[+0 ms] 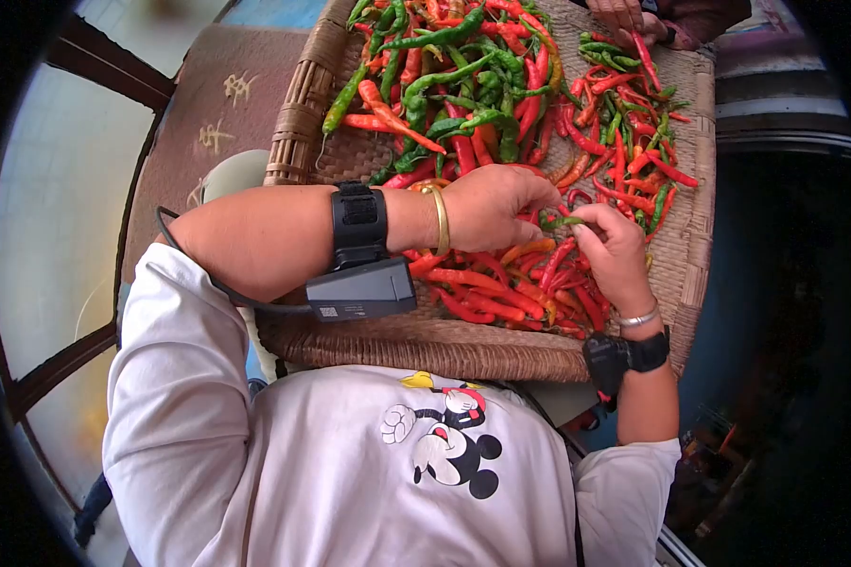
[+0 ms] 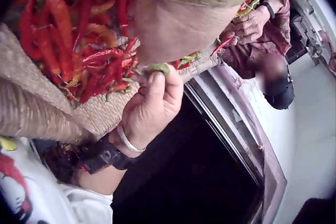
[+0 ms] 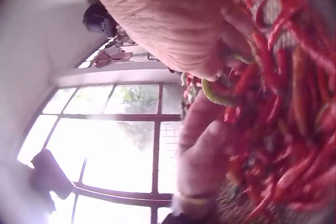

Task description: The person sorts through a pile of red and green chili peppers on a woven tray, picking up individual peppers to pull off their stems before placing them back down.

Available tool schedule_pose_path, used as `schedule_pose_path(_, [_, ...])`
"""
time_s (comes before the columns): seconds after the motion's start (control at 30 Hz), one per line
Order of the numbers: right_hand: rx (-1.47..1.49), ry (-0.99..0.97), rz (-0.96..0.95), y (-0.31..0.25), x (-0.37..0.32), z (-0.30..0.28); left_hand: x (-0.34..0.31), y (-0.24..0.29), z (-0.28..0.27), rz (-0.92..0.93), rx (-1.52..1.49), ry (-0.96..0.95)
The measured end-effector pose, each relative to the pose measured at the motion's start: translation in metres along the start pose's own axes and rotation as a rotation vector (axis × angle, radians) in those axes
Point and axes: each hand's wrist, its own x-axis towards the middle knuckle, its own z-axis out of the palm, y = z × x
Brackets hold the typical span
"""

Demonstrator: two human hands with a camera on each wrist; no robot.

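2nd person (image 1: 702, 23) cropped (head), R-cam peppers (image 3: 300, 92) blurry

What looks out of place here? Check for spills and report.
Nothing stands out. The peppers lie heaped in the woven tray, none visibly spilled. The green pepper pinched in the right hand shows no clear damage. The dark area beside the tray is too dim to judge.

Place: a home room, I'd say; can't confirm which.
Window (image 3: 118, 150): large, many panes, daylight and greenery behind the glass.
Wall (image 3: 31, 45): plain, pale.
Brown cover (image 1: 232, 113): left of the tray (image 1: 444, 352), yellow characters on it.
Tray: woven, right in front of me, heaped with chillies (image 1: 444, 85).
Company: a person (image 2: 236, 58) across the tray, dark cap.
Shirt (image 1: 340, 472): mine, casual, cartoon print.
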Motion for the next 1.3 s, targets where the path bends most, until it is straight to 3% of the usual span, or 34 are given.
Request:
schedule_pose_path(0.03, [0.001, 0.000, 0.003, -0.006, -0.003, 0.001, 0.000, -0.001, 0.002, 0.165, 0.087, 0.120])
schedule_pose_path(0.07, [0.279, -0.013, 0.066, -0.012, -0.006, 0.004, -0.001, -0.002, 0.003, 0.164, 0.085, 0.114])
schedule_pose_path(0.1, [0.557, -0.024, 0.127, -0.018, -0.008, 0.007, -0.001, 0.004, -0.002, 0.049, -0.022, -0.074])
schedule_pose_path(0.13, [0.604, -0.025, 0.138, -0.022, -0.009, 0.009, -0.002, 0.007, -0.005, -0.066, -0.128, -0.260])
schedule_pose_path(0.27, [0.617, 0.122, 0.297, -0.010, -0.013, -0.008, -0.002, 0.005, -0.005, -0.116, -0.112, -0.260])
schedule_pose_path(0.37, [0.363, 0.326, 0.326, 0.026, -0.019, -0.044, -0.001, 0.006, -0.006, -0.199, -0.058, -0.206])
schedule_pose_path(0.43, [0.214, 0.408, 0.290, 0.042, -0.028, -0.065, -0.001, 0.001, -0.003, -0.094, -0.016, -0.188])
schedule_pose_path(0.5, [-0.523, 0.560, 0.123, 0.046, -0.041, -0.077, -0.002, 0.000, -0.003, -0.094, -0.030, -0.198])
schedule_pose_path(0.53, [-0.522, 0.559, 0.125, 0.041, -0.048, -0.078, -0.002, 0.000, -0.004, -0.097, -0.040, -0.205])
schedule_pose_path(0.6, [-0.006, 0.467, 0.319, 0.027, -0.067, -0.073, -0.002, -0.001, -0.003, -0.094, -0.023, -0.207])
schedule_pose_path(0.63, [-0.002, 0.467, 0.326, 0.020, -0.074, -0.066, -0.002, -0.002, -0.002, -0.087, -0.004, -0.206])
schedule_pose_path(0.7, [0.323, 0.306, 0.428, 0.009, -0.086, -0.048, -0.001, -0.003, -0.004, -0.080, 0.066, -0.244])
schedule_pose_path(0.77, [0.349, 0.268, 0.406, 0.012, -0.088, -0.030, -0.004, -0.006, -0.002, -0.074, 0.144, -0.281])
schedule_pose_path(0.83, [0.157, 0.052, 0.223, 0.004, -0.082, -0.014, -0.007, -0.008, 0.001, 0.109, 0.591, -0.483])
schedule_pose_path(0.87, [0.137, -0.021, 0.159, 0.000, -0.078, -0.008, -0.009, -0.005, 0.003, 0.070, 0.691, -0.596])
schedule_pose_path(1.03, [-0.072, -0.232, -0.003, -0.017, -0.068, 0.000, -0.019, -0.001, 0.010, 0.080, 0.827, -0.593])
schedule_pose_path(1.1, [-0.036, -0.241, 0.035, -0.017, -0.070, -0.004, -0.020, -0.001, 0.012, 0.079, 0.857, -0.555])
schedule_pose_path(1.2, [-0.022, -0.248, 0.074, -0.018, -0.076, -0.010, -0.014, 0.008, 0.011, -0.022, 0.953, -0.719])
schedule_pose_path(1.3, [0.023, -0.223, 0.096, -0.025, -0.084, -0.013, -0.010, 0.012, 0.007, -0.087, 0.830, -0.727])
